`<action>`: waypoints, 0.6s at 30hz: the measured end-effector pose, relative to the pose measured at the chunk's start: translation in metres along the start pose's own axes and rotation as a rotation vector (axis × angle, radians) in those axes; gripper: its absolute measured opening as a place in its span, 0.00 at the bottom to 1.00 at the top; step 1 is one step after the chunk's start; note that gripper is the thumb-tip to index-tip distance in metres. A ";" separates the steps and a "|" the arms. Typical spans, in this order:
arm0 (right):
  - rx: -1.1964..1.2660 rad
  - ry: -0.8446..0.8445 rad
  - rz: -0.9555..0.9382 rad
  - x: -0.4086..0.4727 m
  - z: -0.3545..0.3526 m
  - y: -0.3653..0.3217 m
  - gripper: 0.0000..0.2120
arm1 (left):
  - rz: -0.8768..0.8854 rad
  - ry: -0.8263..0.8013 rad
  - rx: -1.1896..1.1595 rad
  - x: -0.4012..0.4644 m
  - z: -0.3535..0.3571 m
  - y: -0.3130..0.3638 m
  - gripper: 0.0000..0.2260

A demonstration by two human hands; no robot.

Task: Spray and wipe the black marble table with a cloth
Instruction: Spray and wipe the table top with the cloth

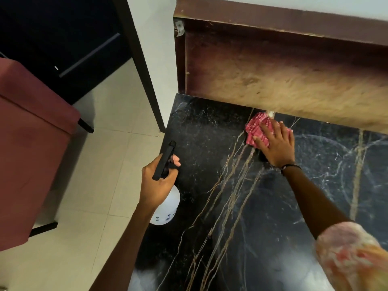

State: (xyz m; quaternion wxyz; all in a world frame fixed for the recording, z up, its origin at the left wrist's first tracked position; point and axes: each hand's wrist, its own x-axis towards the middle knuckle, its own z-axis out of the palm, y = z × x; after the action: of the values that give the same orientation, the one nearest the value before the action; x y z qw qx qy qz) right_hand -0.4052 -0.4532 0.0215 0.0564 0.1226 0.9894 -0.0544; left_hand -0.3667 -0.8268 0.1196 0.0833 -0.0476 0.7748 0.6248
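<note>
The black marble table [210, 143] with gold and white veins fills the lower right of the head view. A pink-red cloth [257, 128] lies on it near the back edge. My right hand [277, 143] presses flat on the cloth with straight fingers. My left hand [159, 181] grips a white spray bottle [168, 208] with a black trigger head [164, 160], held over the table's left edge, with one finger at the trigger.
A brown wooden cabinet [283, 70] overhangs the table's back edge just above the cloth. A maroon upholstered seat [27, 143] stands on the beige tiled floor [100, 164] at left. A dark door frame [142, 64] runs beside the white wall.
</note>
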 end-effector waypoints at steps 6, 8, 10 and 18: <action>0.079 -0.091 0.117 0.050 -0.012 -0.043 0.35 | -0.052 0.002 0.016 0.004 0.006 0.005 0.12; 0.068 -0.091 0.038 0.049 -0.008 -0.054 0.34 | -0.058 0.015 0.036 0.005 0.011 0.008 0.11; 0.035 -0.070 -0.123 0.034 -0.002 -0.051 0.33 | -0.052 0.015 0.067 0.007 0.018 0.010 0.10; -0.067 -0.016 -0.296 -0.013 -0.006 0.078 0.33 | -0.091 -0.045 0.025 -0.009 0.064 0.027 0.10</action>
State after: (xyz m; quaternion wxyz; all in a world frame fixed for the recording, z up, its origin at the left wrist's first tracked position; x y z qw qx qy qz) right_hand -0.3738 -0.3803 0.0217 0.0597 -0.0271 0.9974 -0.0303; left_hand -0.3584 -0.7589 0.1340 0.1295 -0.0676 0.7777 0.6114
